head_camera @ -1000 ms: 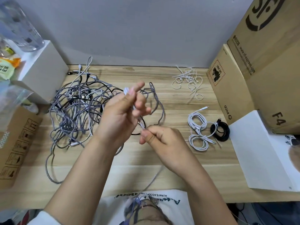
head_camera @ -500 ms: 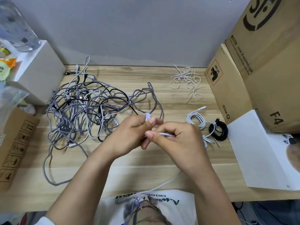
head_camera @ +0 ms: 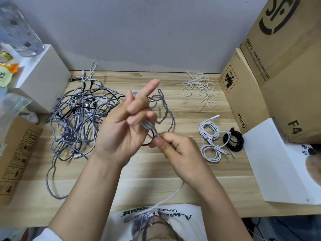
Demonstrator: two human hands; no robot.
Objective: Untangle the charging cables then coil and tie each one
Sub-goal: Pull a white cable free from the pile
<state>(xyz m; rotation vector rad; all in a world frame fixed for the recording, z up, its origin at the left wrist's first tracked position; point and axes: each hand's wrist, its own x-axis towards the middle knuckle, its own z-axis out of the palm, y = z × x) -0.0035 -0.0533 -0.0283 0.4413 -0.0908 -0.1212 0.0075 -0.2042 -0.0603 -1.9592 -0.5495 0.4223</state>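
Observation:
My left hand (head_camera: 125,126) is raised above the table with a white cable (head_camera: 147,125) wound in a few turns round its fingers, index finger pointing up. My right hand (head_camera: 175,146) pinches the same cable just below the coil; the free length (head_camera: 170,197) runs down under that hand toward my lap. A big tangle of grey braided, white and black cables (head_camera: 78,119) lies on the wooden table (head_camera: 173,171) to the left. Coiled white cables (head_camera: 210,141) and a coiled black cable (head_camera: 233,140) lie at the right. Loose white ties (head_camera: 199,87) lie at the back.
Cardboard boxes (head_camera: 271,84) stand at the right, with a white box (head_camera: 281,162) in front of them. A white box (head_camera: 41,80) carrying a clear container sits at the back left, and a brown carton (head_camera: 15,162) is at the left edge.
My left hand has risen and opened out with more cable wound round its fingers. My right hand has dropped slightly, feeding the cable from below.

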